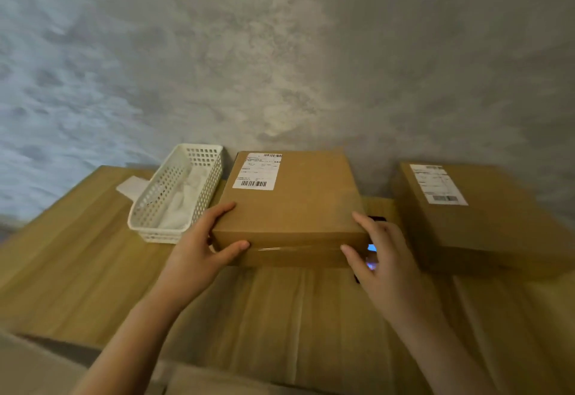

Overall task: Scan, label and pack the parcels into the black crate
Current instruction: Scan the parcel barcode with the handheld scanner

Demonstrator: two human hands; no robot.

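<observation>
Hands, left (199, 248) and right (378, 257), grip a brown parcel (295, 208) whose barcoded label (257, 171) seems unreadable.

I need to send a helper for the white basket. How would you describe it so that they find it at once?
Start at the wooden table against the grey wall. The white basket stands at the back, just left of the cardboard parcel held by both hands. It is the only white plastic thing with a grid of holes in its walls; its neighbours are plain brown boxes.

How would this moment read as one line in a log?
hands: left and right grip middle parcel | second parcel right | white basket left
</observation>
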